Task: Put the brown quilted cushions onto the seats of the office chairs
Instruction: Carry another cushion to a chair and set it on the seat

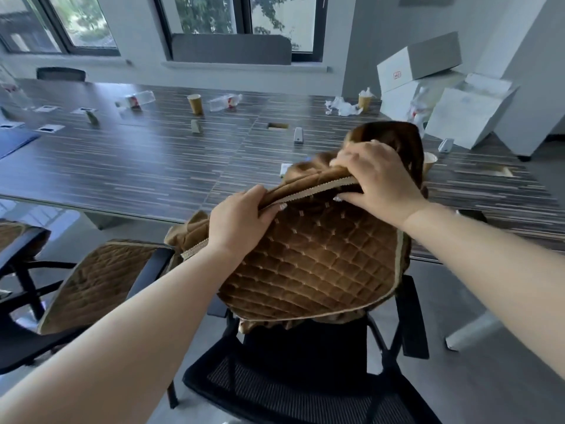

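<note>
A brown quilted cushion hangs in the air above a black mesh office chair right in front of me. My left hand grips its pale trimmed top edge on the left, and my right hand grips the same edge on the right. More brown fabric is bunched behind my hands, over the table edge. A second brown quilted cushion lies on the seat of the chair to the left. A third chair at the far left also shows brown fabric on its seat.
A long dark striped table runs behind the chairs, carrying paper cups, plastic bottles, crumpled tissue and small stands. White boxes pile up at the back right. Grey floor opens to the right of the chair.
</note>
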Tool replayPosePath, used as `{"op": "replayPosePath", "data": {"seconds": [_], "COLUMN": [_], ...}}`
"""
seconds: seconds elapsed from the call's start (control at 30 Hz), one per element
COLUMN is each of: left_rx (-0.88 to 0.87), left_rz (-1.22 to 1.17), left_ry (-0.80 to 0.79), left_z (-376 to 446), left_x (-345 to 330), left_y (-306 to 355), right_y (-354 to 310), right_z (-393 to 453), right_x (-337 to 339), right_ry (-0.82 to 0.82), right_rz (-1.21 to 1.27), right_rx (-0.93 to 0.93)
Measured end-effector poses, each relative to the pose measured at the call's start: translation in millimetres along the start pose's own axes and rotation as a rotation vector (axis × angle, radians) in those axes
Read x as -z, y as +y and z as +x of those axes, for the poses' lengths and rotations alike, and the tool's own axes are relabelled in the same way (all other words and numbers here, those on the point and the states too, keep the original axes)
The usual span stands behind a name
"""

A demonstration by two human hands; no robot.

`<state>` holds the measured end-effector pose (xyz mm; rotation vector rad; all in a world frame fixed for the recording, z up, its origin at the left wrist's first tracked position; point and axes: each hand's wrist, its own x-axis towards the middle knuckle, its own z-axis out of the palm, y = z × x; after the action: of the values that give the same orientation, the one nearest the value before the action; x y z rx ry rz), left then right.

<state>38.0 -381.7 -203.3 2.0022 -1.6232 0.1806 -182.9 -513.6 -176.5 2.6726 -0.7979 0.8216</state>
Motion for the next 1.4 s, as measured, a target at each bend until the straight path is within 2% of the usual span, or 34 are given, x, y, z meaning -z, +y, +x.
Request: {"op": "replayPosePath", "data": {"seconds": [0.07, 0.17, 0.23, 0.3, 0.37, 0.5, 0.63, 0.8, 0.9, 1.2, 1.4], "left_rx": [0.104, 0.264, 0.386, 0.518, 0.628, 0.799, 0.984, 1.154, 1.182, 1.19, 1.162], "left_rz": [-0.083, -0.352, -0.575, -0.81, -0.98, -0.997, -0.92, -0.612, -0.537, -0.458, -0.438], "left_ry": [0.015, 0.02, 0.042, 0.057, 0.049, 0.069, 0.045, -0.193, -0.33, -0.5, -0.604], "left_z": [-6, -12, -16, -22, -30, -45, -67, -110, -130, -151, -120], "left_x": [1, 7, 13, 19, 20, 14, -9, -42, -60, -108, -165], "left_y": [-4, -24, -42, -57, -68, -81, -99, -118, -119, -119, -132], "right_y": [-11, -23, -30, -32, -30, -28, -27, -41, -49, -52, -31], "right_z": [-18, -64, -98, -128, -148, -160, -173, -209, -232, -277, -262], "right_x": [-12, -37, -51, -66, -80, -95, -109, -113, -112, -130, -168], "right_ry": [0.054, 0.149, 0.065, -0.024, -0.078, -0.123, -0.15, -0.305, -0.399, -0.606, -0.638], "right_rz": [0.129, 0.55, 0.802, 1.019, 1.086, 1.037, 0.827, 0.682, 0.618, 0.529, 0.434], "right_rx": [-0.322, -1.044, -1.51, -1.723, -1.774, -1.802, -1.713, -1.702, -1.71, -1.743, -1.734]}}
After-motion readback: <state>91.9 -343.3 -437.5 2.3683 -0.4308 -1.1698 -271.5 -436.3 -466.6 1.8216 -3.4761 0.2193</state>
